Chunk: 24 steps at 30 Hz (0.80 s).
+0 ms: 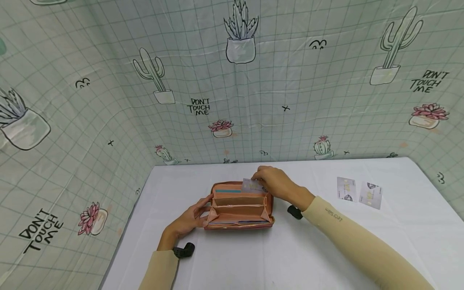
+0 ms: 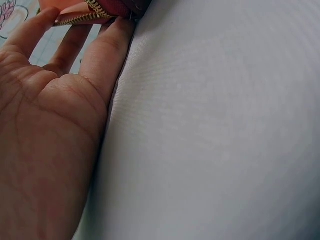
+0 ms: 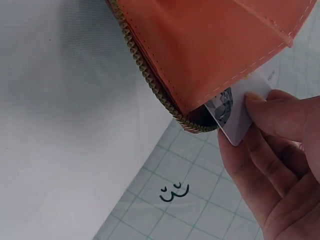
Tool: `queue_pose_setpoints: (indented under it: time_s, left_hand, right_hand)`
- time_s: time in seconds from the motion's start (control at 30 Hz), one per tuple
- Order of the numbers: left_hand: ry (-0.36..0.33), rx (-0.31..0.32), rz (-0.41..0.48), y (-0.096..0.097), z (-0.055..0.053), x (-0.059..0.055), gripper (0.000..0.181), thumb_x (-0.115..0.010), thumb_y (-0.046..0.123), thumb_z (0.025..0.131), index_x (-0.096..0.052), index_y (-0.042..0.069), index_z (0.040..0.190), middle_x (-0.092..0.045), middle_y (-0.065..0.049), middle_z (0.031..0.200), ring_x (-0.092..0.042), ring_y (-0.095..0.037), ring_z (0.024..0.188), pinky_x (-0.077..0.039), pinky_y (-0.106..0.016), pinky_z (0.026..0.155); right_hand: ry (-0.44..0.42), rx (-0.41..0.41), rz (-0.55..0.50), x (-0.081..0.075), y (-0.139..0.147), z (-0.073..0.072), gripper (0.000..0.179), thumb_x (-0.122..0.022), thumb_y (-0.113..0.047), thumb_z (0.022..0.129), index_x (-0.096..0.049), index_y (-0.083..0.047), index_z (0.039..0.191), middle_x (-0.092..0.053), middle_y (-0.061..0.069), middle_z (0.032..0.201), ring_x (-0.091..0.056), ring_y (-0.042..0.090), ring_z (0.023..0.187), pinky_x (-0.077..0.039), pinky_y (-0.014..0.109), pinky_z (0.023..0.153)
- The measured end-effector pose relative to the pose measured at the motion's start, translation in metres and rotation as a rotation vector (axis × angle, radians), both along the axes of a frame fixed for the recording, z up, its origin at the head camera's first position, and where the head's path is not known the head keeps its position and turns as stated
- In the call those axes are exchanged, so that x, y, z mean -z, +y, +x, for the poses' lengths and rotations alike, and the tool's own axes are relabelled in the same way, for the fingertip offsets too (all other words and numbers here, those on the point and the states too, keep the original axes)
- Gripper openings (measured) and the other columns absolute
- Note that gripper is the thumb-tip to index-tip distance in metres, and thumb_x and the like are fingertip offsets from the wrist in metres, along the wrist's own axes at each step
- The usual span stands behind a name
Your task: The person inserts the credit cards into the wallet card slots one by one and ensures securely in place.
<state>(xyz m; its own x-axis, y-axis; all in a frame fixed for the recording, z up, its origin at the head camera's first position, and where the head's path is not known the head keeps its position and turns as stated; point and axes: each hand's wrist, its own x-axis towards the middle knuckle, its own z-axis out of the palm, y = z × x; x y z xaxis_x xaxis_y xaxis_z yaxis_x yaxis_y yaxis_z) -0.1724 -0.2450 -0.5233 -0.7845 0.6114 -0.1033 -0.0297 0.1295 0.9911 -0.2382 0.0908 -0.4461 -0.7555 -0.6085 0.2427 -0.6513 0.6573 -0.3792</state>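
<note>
With the wallet (image 1: 226,206) as dial centre in the head view, bare worktop (image 1: 275,257) from 5 to 7 o'clock leaves broad access in front. The right fingers (image 1: 262,174), pinching a card (image 1: 249,185), block the far edge at 1 to 2; the right sleeve (image 1: 359,239) bars 3 to 4. The left fingers (image 1: 203,203) obstruct 9. Towards 10 the worktop is open. At 12, a narrow strip ends at the upright backdrop (image 1: 261,88). Near 3, beyond the right fingers, two flat cards (image 1: 346,188) lie low.
</note>
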Motion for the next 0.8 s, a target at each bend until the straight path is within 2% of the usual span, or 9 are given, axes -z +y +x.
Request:
queue_pose_setpoints:
  time_s: [0.5, 0.8]
  left_hand:
    - [-0.003, 0.006, -0.006, 0.0005, 0.0006, -0.0014, 0.083, -0.070, 0.027, 0.084, -0.019, 0.034, 0.148, -0.011, 0.005, 0.153, -0.033, -0.022, 0.130, -0.040, -0.036, 0.092]
    - [-0.005, 0.004, -0.016, 0.0002, 0.0004, -0.0021, 0.082, -0.070, 0.026, 0.084, -0.019, 0.035, 0.148, -0.012, 0.005, 0.152, -0.034, -0.022, 0.129, -0.039, -0.036, 0.093]
  right_hand:
    - [0.030, -0.063, 0.039, -0.0024, -0.0006, -0.0034, 0.019, -0.068, -0.002, 0.083, -0.073, -0.009, 0.099, -0.060, -0.002, 0.086, -0.055, 0.008, 0.076, -0.046, 0.025, 0.066]
    - [0.031, -0.089, 0.048, -0.0023, 0.0011, -0.0057, 0.021, -0.068, -0.001, 0.082, -0.073, -0.008, 0.101, -0.061, -0.001, 0.088, -0.057, 0.010, 0.082, -0.048, 0.026, 0.069]
